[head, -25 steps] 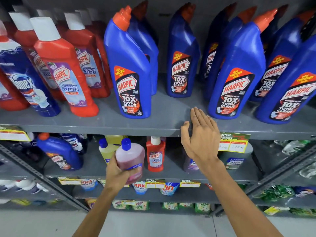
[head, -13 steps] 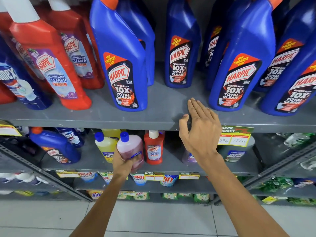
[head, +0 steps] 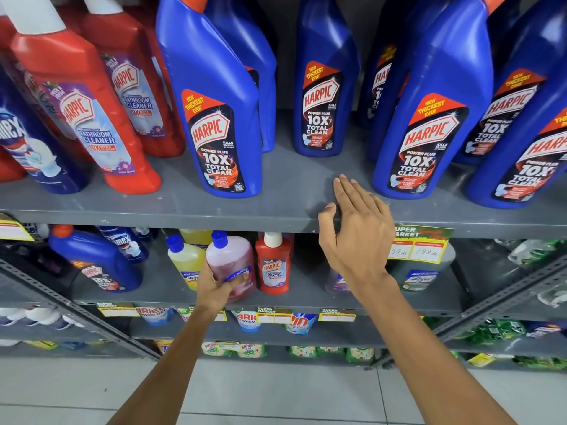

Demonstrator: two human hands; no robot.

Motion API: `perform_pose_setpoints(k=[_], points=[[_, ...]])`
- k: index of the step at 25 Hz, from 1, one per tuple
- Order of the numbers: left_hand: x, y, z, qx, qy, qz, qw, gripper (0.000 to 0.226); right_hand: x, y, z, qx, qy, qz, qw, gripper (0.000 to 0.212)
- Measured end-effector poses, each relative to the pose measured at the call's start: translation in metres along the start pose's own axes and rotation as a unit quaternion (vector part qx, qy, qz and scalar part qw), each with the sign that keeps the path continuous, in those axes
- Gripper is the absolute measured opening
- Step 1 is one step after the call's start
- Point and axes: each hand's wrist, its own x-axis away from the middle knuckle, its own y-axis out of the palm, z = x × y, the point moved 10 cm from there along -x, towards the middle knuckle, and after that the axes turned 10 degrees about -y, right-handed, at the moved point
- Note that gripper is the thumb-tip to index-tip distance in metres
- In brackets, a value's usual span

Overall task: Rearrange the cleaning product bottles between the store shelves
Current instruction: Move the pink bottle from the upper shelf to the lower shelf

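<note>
Pink bottle (head: pixel 230 265) in left hand (head: pixel 214 285); 1 yellow bottle (head: pixel 185 262) beside.

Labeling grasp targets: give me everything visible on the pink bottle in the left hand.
The pink bottle is translucent plastic with pink liquid inside, a blue screw cap and a blue label band, partly hidden by fingers. It stands roughly upright, tilted slightly, at the lower shelf front, between a yellow bottle and a small red Harpic bottle. The left hand wraps its lower body.
</note>
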Motion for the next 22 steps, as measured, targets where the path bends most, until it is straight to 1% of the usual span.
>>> perform_pose_setpoints(k=[4, 7, 12, 17, 22], points=[[0.0019, 0.0016, 0.0040, 0.003, 0.014, -0.014, 1.000, 0.094, -0.0004, 0.0001, -0.0001, -0.002, 0.001, 0.000, 1.000, 0.053], [0.0020, 0.0003, 0.0045, -0.001, 0.024, -0.010, 1.000, 0.089, 0.0001, 0.0009, -0.0003, -0.005, 0.004, -0.006, 1.000, 0.053], [0.0004, -0.0023, 0.0043, -0.033, 0.019, 0.003, 0.999, 0.096, 0.0000, -0.0001, -0.0005, -0.007, 0.009, -0.008, 1.000, 0.054], [-0.0003, -0.0027, -0.0015, -0.082, 0.007, 0.015, 0.997, 0.095, 0.0006, -0.0005, -0.0011, -0.005, 0.014, -0.004, 1.000, 0.054], [0.0053, -0.0038, 0.0031, -0.065, 0.035, 0.017, 0.997, 0.098, 0.0010, -0.0009, -0.0010, -0.011, 0.016, 0.001, 1.000, 0.053]])
